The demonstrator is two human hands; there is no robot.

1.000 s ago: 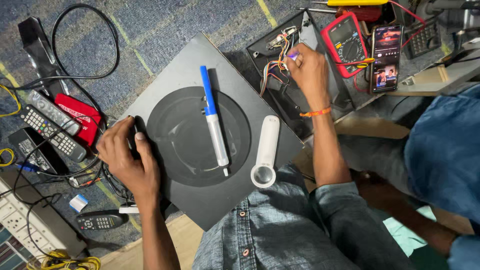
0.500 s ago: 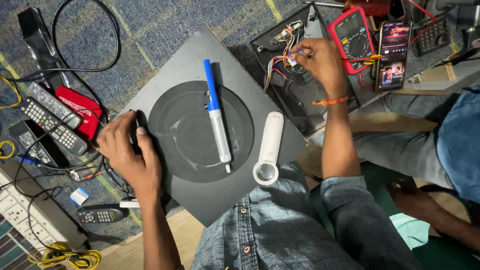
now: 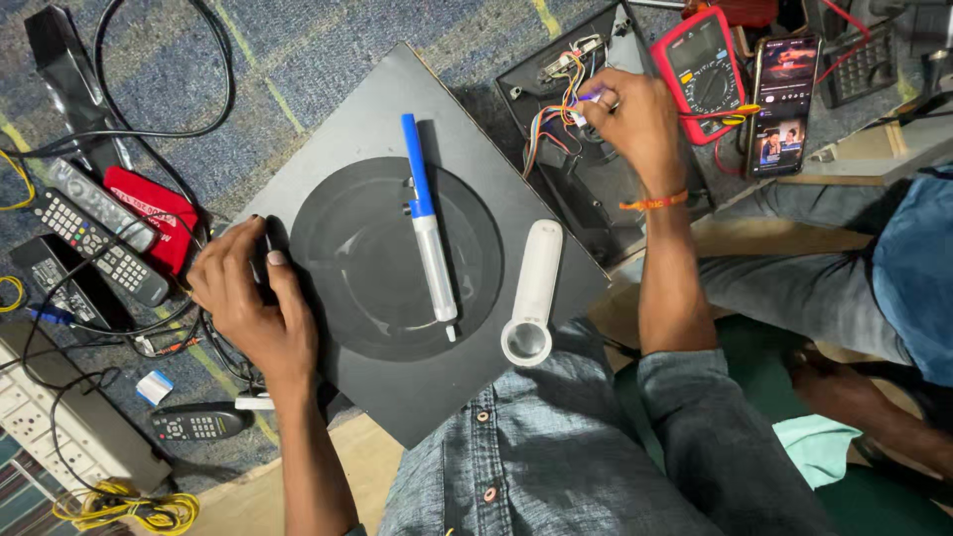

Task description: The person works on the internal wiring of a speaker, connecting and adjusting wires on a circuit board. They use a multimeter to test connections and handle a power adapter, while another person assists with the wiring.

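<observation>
While our left hand (image 3: 248, 303) grips the left edge of the dark panel (image 3: 397, 248), fingers curled together over its rim and the thumb lying on top, our right hand (image 3: 635, 124) is up at the open black unit (image 3: 586, 189) beyond the panel's far right corner. There the fingertips (image 3: 596, 104) are pinched together on a small purple-tipped piece among the coloured wires (image 3: 551, 119); we cannot tell exactly what the piece is. An orange band (image 3: 653, 202) circles that wrist.

The panel lies tilted like a diamond across our lap, with a round dark disc (image 3: 382, 263) set in its middle. On the disc rests a blue-and-white tool (image 3: 429, 233), running from the far edge toward us. Just right of the disc, on the panel, lies a white magnifier (image 3: 534, 293), its lens end nearest us.

Beside the open unit sit a red multimeter (image 3: 700, 69) and, just right of it, a lit phone (image 3: 784, 104). To the left of the panel, on the blue carpet (image 3: 298, 50), lie several remotes (image 3: 94, 233), a red pouch (image 3: 149, 213) and black cables (image 3: 149, 129). Nearer us are another small remote (image 3: 197, 425), a white power strip (image 3: 69, 417) and a coil of yellow wire (image 3: 124, 508). Another person's legs (image 3: 854, 288) show at the right.
</observation>
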